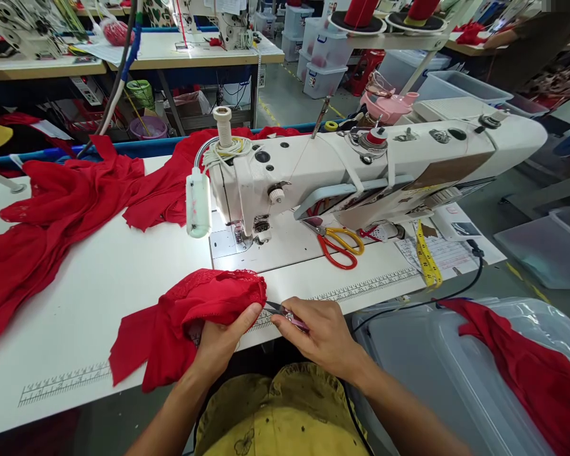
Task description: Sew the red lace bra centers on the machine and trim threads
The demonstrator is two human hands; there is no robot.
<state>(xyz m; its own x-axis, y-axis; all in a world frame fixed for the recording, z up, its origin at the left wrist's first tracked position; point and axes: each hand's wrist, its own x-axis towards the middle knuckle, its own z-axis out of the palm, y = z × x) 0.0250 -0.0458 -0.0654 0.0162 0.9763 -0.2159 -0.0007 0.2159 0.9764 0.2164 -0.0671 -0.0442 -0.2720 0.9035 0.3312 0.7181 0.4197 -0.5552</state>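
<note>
A bunched red garment piece (185, 310) with a lacy edge lies at the front of the white table. My left hand (225, 339) is closed on its right end, the thumb on top and the other fingers partly hidden by cloth. In my right hand (320, 332) I grip small thread snips (285, 310), whose blades point left at the cloth edge. Just behind the garment stands a white sewing machine (304, 171), its needle area lit. Scissors (339, 244) with red and yellow handles lie by the machine bed.
More red fabric (71, 202) spreads over the table's left side. A yellow tape measure (426, 256) and papers (444, 253) lie at the right. Beside me, a plastic bin (418, 354) has red cloth (522, 361) over it. A black cable (437, 299) hangs off the table edge.
</note>
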